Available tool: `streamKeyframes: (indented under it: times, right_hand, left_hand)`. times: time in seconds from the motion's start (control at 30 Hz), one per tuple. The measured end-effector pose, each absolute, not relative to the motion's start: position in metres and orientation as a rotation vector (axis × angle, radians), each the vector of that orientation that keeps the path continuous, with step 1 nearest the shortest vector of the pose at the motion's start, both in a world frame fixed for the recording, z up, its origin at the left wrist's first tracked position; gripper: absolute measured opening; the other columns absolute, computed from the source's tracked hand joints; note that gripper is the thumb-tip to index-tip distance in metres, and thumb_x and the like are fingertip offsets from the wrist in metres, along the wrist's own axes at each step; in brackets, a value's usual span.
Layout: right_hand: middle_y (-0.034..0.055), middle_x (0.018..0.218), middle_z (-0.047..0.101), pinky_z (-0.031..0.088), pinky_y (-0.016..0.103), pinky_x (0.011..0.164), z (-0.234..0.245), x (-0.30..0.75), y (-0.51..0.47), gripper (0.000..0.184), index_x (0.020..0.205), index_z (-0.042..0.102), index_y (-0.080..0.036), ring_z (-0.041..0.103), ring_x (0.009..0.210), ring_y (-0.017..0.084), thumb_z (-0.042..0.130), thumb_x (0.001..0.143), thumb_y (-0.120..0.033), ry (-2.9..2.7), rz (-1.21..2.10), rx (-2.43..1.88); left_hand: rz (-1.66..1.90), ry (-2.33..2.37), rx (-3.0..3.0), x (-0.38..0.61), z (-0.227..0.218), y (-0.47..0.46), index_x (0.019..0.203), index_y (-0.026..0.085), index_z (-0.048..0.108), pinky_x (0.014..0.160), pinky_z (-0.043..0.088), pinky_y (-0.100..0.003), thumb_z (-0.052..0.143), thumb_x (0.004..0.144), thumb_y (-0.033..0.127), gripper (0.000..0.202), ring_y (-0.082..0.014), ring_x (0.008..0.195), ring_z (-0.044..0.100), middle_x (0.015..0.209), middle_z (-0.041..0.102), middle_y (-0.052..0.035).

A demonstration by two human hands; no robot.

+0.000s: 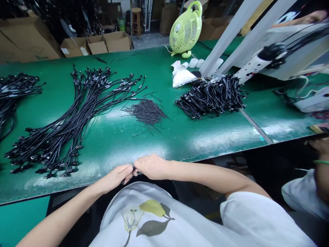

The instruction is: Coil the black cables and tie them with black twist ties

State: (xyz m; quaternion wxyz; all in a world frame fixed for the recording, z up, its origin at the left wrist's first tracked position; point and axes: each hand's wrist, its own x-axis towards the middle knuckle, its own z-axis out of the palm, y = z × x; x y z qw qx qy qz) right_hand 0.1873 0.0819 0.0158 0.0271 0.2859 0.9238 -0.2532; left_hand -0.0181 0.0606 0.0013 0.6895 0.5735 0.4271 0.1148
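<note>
Our left hand (120, 175) and right hand (150, 166) pinch a small dark piece (134, 168) between them; its long axis we cannot tell. Thin black strips (147, 111) lie ahead of the hands, nearer the right; the cable bundle (74, 123) lies left of the left hand

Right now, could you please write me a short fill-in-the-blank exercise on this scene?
1. The tabletop is coloured ____.
2. The lime appliance behind the white bag is a ____.
3. In the picture, the thin black strips lie to the ____ of the folded cables.
4. The left hand and right hand hold a small item coloured ____.
Missing words: green; fan; left; black.
</note>
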Motion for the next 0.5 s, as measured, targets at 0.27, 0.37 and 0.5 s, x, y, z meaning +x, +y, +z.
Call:
streamKeyframes:
  times: [0.27, 0.37, 0.5]
  right_hand:
    - [0.0069, 0.1, 0.064, 0.041, 0.028, 0.074, 0.0, 0.258, 0.174, 0.033, 0.102, 0.063, -0.019, 0.058, 0.089, 0.018, 0.04, 0.097, -0.041, 2.685, -0.792, 2.161]
    - [0.0077, 0.099, 0.062, 0.037, 0.028, 0.068, -0.02, 0.272, 0.203, 0.022, 0.098, 0.061, -0.018, 0.056, 0.083, 0.019, 0.052, 0.092, -0.037, 2.323, -0.385, 2.575]
    - [0.0068, 0.095, 0.061, 0.036, 0.028, 0.068, -0.038, 0.27, 0.207, 0.011, 0.095, 0.06, -0.019, 0.055, 0.082, 0.019, 0.051, 0.09, -0.024, 2.292, -0.373, 2.568]
  left_hand:
    - [0.962, 1.145, 0.707, -0.012, -0.034, 0.068, 0.075, 0.013, 0.059, 0.049, 0.025, -0.02, 0.073, 0.072, 0.051, 0.041, -0.0059, 0.048, 0.033, 0.054, 0.037, 0.0066]
    - [1.127, 1.121, 0.662, -0.001, -0.037, 0.068, 0.077, 0.013, 0.059, 0.051, 0.028, -0.019, 0.072, 0.075, 0.047, 0.037, -0.0054, 0.051, 0.034, 0.056, 0.039, 0.0059]
    - [1.166, 1.087, 0.635, 0.016, -0.033, 0.065, 0.077, 0.013, 0.058, 0.05, 0.026, -0.019, 0.071, 0.076, 0.047, 0.037, -0.0046, 0.05, 0.031, 0.056, 0.035, 0.0068]
